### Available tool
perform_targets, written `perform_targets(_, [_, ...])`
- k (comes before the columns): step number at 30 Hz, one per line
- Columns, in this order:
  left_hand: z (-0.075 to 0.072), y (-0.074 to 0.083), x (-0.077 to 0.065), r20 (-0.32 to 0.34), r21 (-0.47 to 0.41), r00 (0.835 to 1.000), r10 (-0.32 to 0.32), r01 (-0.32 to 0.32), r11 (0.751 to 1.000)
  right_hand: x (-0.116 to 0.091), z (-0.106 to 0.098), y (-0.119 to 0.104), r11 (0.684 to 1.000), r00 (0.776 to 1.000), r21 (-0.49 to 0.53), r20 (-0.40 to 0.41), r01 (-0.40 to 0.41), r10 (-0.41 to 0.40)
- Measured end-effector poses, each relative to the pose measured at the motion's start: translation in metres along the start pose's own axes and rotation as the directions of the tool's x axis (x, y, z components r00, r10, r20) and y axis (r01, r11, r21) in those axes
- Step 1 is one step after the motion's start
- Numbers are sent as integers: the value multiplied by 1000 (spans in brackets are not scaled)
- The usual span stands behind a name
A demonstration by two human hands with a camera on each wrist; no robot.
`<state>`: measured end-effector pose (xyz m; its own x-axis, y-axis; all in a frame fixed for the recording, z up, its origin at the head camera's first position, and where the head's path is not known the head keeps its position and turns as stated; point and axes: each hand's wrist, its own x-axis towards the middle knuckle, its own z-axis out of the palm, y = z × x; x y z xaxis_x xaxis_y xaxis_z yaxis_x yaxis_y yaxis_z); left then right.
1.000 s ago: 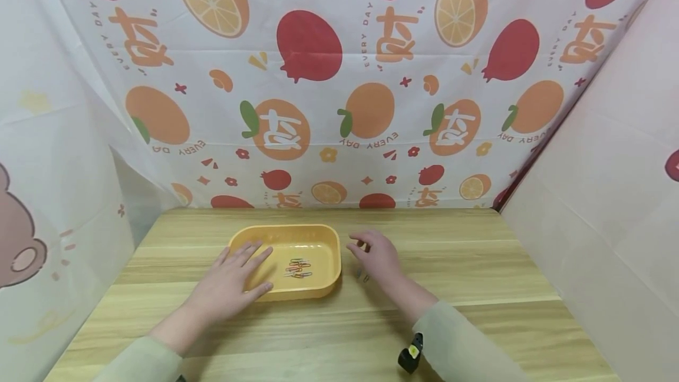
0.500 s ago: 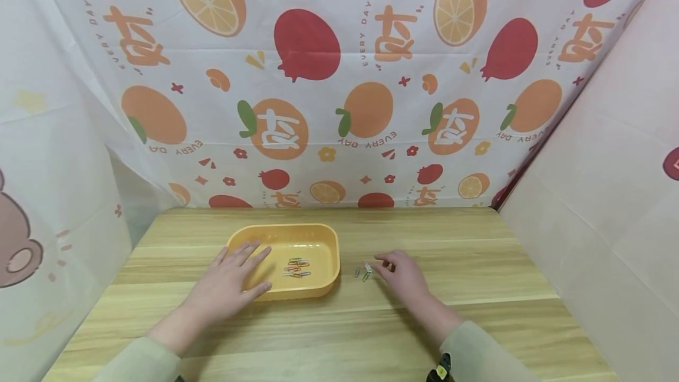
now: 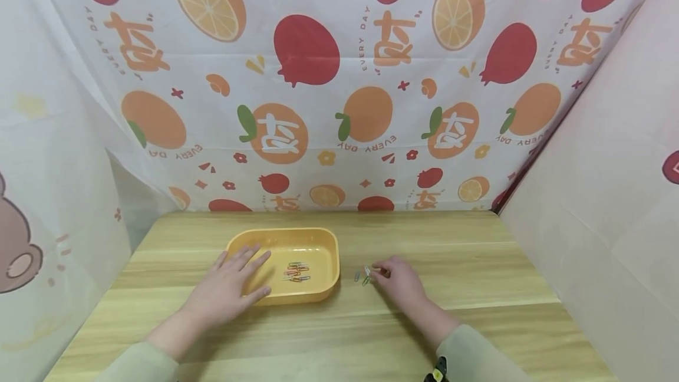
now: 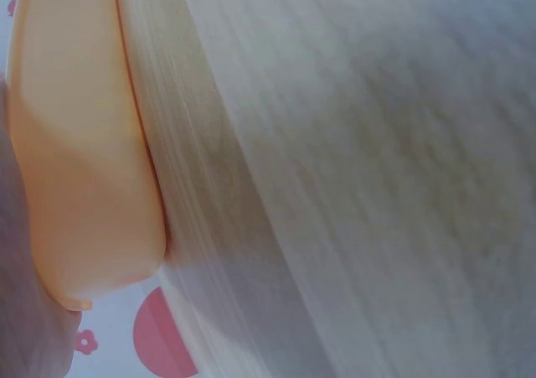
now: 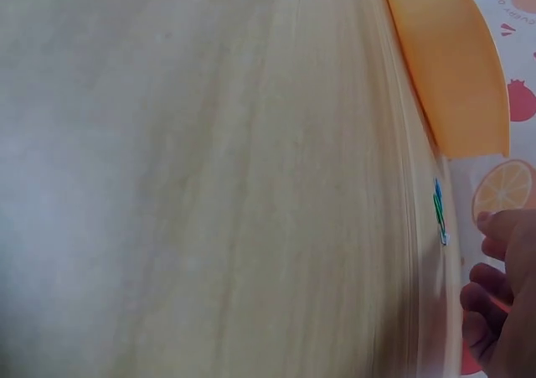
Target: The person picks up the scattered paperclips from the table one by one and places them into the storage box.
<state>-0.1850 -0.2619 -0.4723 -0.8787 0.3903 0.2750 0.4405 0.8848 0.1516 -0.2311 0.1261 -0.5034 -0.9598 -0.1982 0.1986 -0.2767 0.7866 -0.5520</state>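
A yellow tray [image 3: 313, 297] stands on the wooden table, with a small heap of colourful paper clips [image 3: 297, 271] inside. My left hand [image 3: 225, 287] lies over the tray's left side with its fingers spread. Right of the tray lie a blue paper clip [image 3: 357, 276], a green paper clip [image 3: 366, 281] and a white paper clip [image 3: 367, 270]. My right hand [image 3: 400, 282] is just right of these clips, thumb and forefinger bent toward the white one. In the right wrist view, a small gap separates the fingertips [image 5: 487, 220] from the clips.
A fruit-patterned cloth [image 3: 366, 117] hangs at the table's back edge. Pale cloth walls [image 3: 594, 193] rise at both sides. The wood-grain table [image 3: 339, 341] extends in front of the tray.
My right hand has moved from beside the tray's right rim to the right and nearer me, uncovering the loose clips, then slightly lower. My left hand keeps its place on the tray.
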Motion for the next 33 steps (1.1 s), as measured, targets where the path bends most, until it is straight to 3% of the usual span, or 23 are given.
perform_targets(8, [3, -1, -3, -2, 7, 1000, -5, 5, 1000, 4, 9, 1, 995, 999, -94, 4, 38, -38])
perform_targets(15, [6, -2, -2, -2, -2, 1000, -5, 5, 1000, 9, 11, 1, 990, 999, -137, 45, 14, -7])
perform_targets(33, [5, -1, -3, 11, 3, 1000, -15, 15, 1000, 9, 14, -4, 988, 998, -154, 49, -19, 26])
